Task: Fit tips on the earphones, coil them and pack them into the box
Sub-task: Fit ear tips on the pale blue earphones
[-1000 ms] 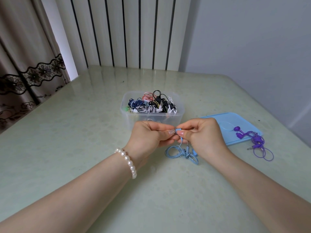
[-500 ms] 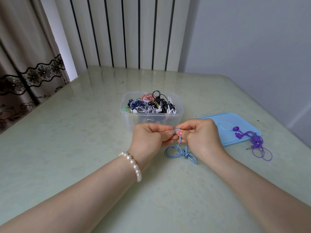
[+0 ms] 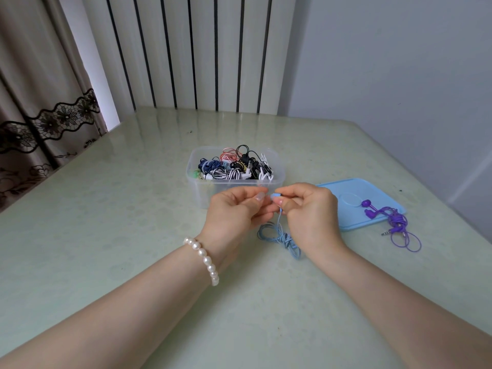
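Both hands are pinching the blue earbud (image 3: 275,195) between them: left hand (image 3: 234,209) near-left, right hand (image 3: 311,209) right, its cable (image 3: 279,233) hanging toward the table (image 3: 106,222).

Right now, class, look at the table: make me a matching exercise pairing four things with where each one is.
Things:
1. blue earphones
2. purple earphones
3. clear box
4. blue lid

Places:
A. flat on the table, right of the box
B. behind the hands, full of coiled earphones
C. partly on the lid
D. earbud pinched by the right hand

Pairs: 1-D, 2-C, 3-B, 4-A
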The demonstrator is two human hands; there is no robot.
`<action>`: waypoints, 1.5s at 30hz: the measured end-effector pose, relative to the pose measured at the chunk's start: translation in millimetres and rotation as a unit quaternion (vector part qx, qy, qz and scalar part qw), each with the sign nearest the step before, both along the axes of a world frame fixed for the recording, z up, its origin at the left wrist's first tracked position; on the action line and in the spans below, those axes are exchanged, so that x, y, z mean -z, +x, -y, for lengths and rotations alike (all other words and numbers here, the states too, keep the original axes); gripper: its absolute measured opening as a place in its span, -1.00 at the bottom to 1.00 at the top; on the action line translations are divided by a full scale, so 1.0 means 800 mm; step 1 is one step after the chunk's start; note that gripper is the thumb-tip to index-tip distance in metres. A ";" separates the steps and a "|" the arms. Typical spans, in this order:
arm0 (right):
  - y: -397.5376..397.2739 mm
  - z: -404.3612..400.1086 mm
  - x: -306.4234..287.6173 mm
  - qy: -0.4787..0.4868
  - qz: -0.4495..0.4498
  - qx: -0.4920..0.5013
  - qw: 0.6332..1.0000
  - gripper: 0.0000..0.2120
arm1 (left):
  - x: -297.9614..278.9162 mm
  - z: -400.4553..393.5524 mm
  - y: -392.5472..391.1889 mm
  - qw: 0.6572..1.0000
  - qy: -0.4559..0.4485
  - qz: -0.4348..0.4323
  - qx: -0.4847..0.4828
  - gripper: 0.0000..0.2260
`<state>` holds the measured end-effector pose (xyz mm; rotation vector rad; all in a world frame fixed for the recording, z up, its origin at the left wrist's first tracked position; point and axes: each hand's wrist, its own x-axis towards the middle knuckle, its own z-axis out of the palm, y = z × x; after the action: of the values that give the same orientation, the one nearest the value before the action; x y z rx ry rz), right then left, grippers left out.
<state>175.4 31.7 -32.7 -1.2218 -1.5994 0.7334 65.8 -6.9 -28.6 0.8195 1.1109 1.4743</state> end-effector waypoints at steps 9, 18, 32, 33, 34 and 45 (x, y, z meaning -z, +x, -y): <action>0.022 -0.009 -0.015 -0.154 -0.141 -0.173 0.963 -0.85 | -0.010 -0.003 -0.023 0.999 0.001 -0.012 0.038 -0.91; 0.022 -0.005 -0.019 -0.147 -0.124 -0.191 0.963 -0.85 | -0.011 -0.001 -0.025 0.999 0.005 -0.014 0.046 -0.94; 0.021 -0.005 -0.016 -0.198 -0.218 -0.221 0.930 -0.83 | -0.012 -0.003 -0.027 0.989 -0.030 0.106 0.098 -0.87; 0.020 -0.005 -0.017 -0.201 -0.222 -0.224 0.928 -0.82 | -0.012 -0.003 -0.027 0.990 -0.028 0.102 0.095 -0.88; 0.020 -0.004 -0.017 -0.203 -0.223 -0.227 0.926 -0.82 | -0.013 -0.003 -0.026 0.991 -0.026 0.096 0.093 -0.88; 0.023 0.000 -0.024 -0.163 -0.177 -0.234 0.942 -0.89 | -0.009 -0.001 -0.021 0.990 -0.042 0.093 0.094 -0.88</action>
<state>193.9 31.6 -13.6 -0.8611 -1.5093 1.4828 49.3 -6.5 -21.1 0.6924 0.9236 1.3088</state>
